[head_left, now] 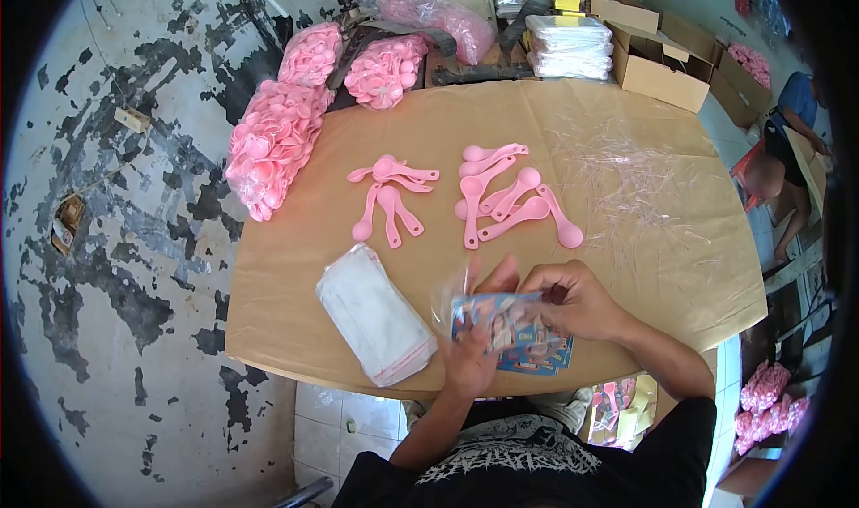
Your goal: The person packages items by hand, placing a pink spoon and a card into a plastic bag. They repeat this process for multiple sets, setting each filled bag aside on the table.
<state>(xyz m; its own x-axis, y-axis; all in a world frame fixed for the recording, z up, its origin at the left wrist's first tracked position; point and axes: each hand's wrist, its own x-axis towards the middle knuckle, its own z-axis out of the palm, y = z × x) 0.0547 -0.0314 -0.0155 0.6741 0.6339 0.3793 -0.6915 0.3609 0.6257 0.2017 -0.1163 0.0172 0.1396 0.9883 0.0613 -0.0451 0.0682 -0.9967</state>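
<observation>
Both hands meet over the front of the table, around a blue printed card [508, 315] and a clear plastic bag [445, 300]. My left hand [467, 361] is closed on the bag, its thumb across the card's front. At the card's right end, my right hand [577, 300] pinches with bent fingers; its grip is partly blurred. Below them lies a stack of blue printed cards [550, 358]. To the left rests a pile of clear plastic bags [374, 313]. Beyond the hands are two groups of pink measuring spoons, the left group [389, 200] smaller than the right group [514, 195].
Thin plastic strips [626, 172] litter the brown-paper-covered table [295, 293] at right. Bagged pink spoons [277, 145] sit at the left edge. Stacked clear packs [570, 47] and an opened cardboard box [662, 74] stand at the back. Another person [792, 141] sits at far right.
</observation>
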